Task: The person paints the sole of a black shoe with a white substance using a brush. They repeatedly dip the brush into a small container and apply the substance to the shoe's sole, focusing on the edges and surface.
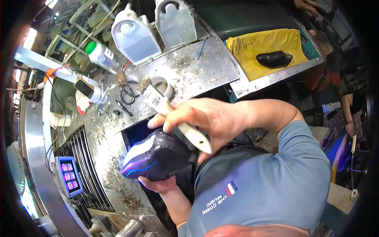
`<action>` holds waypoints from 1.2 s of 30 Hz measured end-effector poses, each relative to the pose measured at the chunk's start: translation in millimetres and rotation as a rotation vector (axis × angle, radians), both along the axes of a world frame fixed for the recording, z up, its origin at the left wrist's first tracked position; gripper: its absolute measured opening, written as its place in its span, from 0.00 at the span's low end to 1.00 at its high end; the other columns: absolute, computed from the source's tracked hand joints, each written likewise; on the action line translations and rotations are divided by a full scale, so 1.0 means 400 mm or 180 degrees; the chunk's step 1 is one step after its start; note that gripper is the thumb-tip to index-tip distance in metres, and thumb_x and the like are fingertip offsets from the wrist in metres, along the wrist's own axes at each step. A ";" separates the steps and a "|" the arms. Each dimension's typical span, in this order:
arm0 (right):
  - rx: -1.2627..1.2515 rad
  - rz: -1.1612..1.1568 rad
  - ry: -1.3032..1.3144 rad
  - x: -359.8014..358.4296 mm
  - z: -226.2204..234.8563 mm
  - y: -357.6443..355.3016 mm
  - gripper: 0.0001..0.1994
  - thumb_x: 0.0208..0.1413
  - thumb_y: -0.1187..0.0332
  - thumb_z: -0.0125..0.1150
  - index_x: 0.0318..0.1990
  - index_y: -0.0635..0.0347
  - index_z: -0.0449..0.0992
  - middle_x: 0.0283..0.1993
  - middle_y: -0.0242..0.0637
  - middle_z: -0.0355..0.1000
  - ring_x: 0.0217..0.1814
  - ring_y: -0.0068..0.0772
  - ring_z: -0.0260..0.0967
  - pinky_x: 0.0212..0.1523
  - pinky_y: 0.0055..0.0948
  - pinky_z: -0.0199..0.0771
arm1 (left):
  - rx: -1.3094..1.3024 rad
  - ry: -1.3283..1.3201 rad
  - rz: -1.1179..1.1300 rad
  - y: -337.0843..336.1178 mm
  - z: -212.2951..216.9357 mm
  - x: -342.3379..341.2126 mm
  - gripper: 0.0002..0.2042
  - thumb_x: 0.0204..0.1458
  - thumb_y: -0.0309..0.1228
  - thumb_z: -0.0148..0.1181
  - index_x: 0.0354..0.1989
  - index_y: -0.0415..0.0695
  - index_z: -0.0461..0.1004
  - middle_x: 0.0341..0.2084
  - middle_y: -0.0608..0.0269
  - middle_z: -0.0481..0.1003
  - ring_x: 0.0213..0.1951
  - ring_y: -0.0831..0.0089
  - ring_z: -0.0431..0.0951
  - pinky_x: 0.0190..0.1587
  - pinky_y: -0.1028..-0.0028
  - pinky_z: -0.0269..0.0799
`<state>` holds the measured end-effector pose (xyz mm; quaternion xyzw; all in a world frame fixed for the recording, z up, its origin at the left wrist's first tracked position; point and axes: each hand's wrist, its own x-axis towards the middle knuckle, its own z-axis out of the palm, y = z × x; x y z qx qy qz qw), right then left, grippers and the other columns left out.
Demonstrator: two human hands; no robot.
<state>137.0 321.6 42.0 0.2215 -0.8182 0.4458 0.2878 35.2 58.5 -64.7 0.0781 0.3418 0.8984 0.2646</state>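
Note:
My left hand supports a dark shoe from below, with its thumb along the lower edge. Purple light falls on the toe, where a thin glowing blue line shows, and a bright white patch lies on the upper side. Above the shoe, my right hand grips a paintbrush by its pale wooden handle. The brush's worn bristles point away from me, toward the bench, next to a roll of tape. The brush appears apart from the shoe.
Scissors, a phone, a green-capped bottle and two cut-open plastic jugs stand on the stained metal bench. A lit purple lamp is at left. A black shoe rests on yellow cloth. Another person's arm shows at right.

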 end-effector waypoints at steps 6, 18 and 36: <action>-0.0072 -0.0775 -0.1114 -0.053 -0.030 0.116 0.23 0.51 0.55 0.74 0.49 0.58 0.74 0.47 0.39 0.79 0.47 0.38 0.79 0.47 0.34 0.77 | -0.0405 -0.0285 -0.0484 -0.225 -0.107 0.005 0.55 0.42 0.49 0.75 0.75 0.47 0.46 0.68 0.55 0.59 0.67 0.52 0.62 0.70 0.48 0.59; 0.1519 -0.1842 -0.1676 -0.353 -0.198 0.204 0.11 0.51 0.55 0.67 0.37 0.47 0.84 0.35 0.37 0.80 0.39 0.45 0.79 0.40 0.40 0.79 | 0.0455 -0.0206 -0.0401 -0.227 -0.182 0.077 0.51 0.50 0.67 0.59 0.75 0.51 0.45 0.68 0.42 0.58 0.66 0.47 0.64 0.64 0.46 0.68; 0.0555 -0.1918 -0.0184 -0.291 -0.134 0.182 0.10 0.51 0.54 0.66 0.35 0.45 0.84 0.33 0.33 0.80 0.37 0.41 0.78 0.38 0.39 0.78 | -0.1204 0.1466 -0.0204 -0.206 -0.039 0.017 0.34 0.59 0.37 0.62 0.70 0.46 0.52 0.59 0.41 0.68 0.54 0.45 0.76 0.55 0.48 0.75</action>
